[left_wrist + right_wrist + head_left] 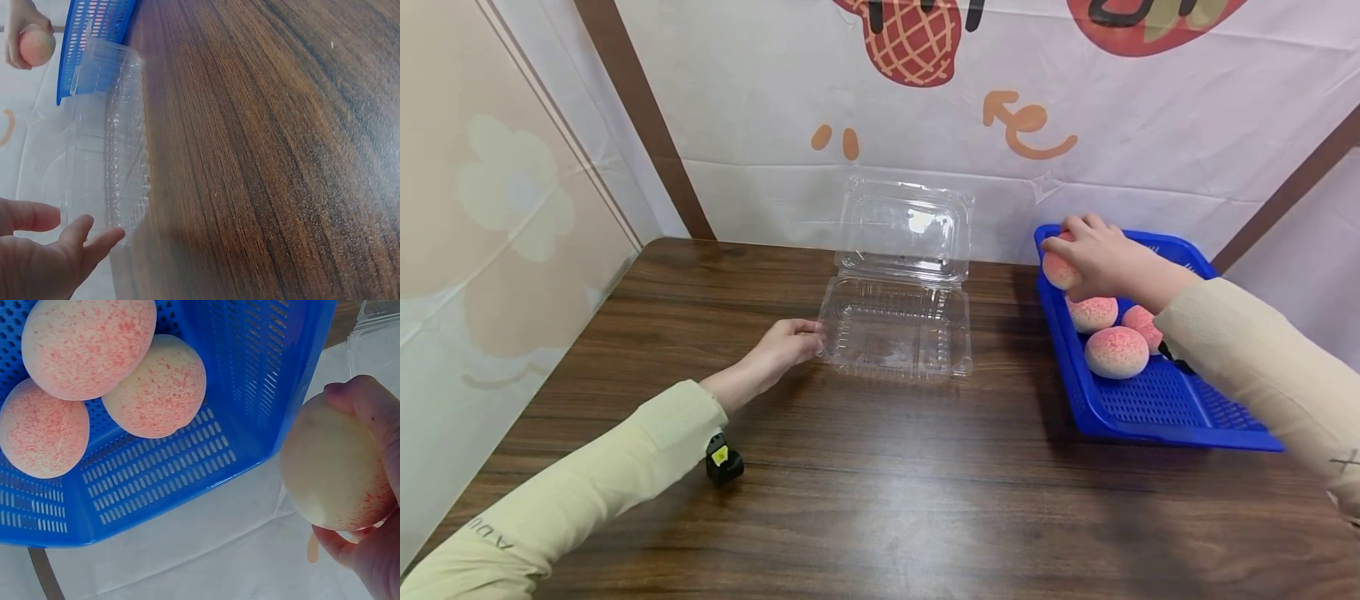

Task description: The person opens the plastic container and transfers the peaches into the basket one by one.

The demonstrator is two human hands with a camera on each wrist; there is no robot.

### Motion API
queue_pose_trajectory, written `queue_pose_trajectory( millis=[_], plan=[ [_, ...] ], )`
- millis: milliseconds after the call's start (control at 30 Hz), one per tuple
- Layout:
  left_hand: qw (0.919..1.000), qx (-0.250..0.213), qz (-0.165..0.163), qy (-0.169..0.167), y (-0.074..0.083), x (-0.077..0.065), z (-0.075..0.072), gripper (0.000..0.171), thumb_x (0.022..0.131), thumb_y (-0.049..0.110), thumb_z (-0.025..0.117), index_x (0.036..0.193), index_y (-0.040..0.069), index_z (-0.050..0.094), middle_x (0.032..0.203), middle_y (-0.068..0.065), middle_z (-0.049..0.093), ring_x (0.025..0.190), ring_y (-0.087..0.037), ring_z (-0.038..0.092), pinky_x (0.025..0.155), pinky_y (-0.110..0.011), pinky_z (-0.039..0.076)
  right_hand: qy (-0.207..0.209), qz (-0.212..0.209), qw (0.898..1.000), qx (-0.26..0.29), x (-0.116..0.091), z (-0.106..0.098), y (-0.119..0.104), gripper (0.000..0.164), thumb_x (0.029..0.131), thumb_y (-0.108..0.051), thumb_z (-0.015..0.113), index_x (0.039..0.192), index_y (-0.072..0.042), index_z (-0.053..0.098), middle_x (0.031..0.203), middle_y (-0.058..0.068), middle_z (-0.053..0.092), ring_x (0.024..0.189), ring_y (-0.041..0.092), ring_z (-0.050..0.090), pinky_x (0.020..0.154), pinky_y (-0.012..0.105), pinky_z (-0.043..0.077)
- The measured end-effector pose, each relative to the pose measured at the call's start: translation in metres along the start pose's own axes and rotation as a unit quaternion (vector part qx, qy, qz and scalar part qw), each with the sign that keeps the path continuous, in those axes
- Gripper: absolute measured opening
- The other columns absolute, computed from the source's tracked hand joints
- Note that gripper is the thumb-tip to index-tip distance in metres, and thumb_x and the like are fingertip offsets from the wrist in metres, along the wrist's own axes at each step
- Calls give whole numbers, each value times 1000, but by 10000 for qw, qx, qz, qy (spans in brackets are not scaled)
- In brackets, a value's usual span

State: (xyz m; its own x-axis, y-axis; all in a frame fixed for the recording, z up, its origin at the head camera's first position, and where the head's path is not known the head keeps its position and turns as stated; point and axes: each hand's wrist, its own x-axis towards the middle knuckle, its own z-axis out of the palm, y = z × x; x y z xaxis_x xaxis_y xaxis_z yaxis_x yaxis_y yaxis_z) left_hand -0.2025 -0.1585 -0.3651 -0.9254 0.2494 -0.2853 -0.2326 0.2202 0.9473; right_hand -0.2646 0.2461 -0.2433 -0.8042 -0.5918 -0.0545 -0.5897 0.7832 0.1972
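Note:
My right hand [1101, 254] holds a round pink-and-cream peach [334, 465] over the back left rim of a blue plastic basket [1078, 392]. Inside the basket lie three more peaches, among them a front one [1117, 352] and one behind it [1092, 314]; another [1141, 327] is partly hidden by the right arm. A clear clamshell container [895, 329] sits on the table with its lid [904, 229] raised at the back. At the container's left edge, my left hand [786, 346] touches the rim with fairly straight fingers, thumb and fingers apart in the left wrist view.
A brown wood-grain table [865, 475] carries the container and the basket. Behind it hangs a white printed cloth [760, 200], close to the raised lid. Another pale cloth [512, 250] hangs along the left side.

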Motion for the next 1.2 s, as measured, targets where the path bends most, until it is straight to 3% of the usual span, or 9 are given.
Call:
queue_pose_trajectory(
  millis=[400, 1200],
  plan=[
    [10000, 12, -50, -12, -1, 0, -1, 45, 90, -3, 39, 131, -20, 28, 134, -32, 35, 124, -36, 36, 103, -38, 34, -105, 105, 9999, 85, -10, 7, 8, 63, 64, -21, 77, 119, -4, 52, 111, 26, 44, 101, 44, 38, 72, 61, 42],
    [9999, -119, -79, 33, -1, 2, 0, 45, 90, -4, 39, 130, -19, 28, 135, -31, 34, 125, -35, 35, 103, -38, 34, -333, 289, 9985, 338, -28, 16, 27, 63, 62, -17, 80, 118, -2, 52, 110, 26, 45, 98, 46, 40, 70, 60, 43]
  ],
)
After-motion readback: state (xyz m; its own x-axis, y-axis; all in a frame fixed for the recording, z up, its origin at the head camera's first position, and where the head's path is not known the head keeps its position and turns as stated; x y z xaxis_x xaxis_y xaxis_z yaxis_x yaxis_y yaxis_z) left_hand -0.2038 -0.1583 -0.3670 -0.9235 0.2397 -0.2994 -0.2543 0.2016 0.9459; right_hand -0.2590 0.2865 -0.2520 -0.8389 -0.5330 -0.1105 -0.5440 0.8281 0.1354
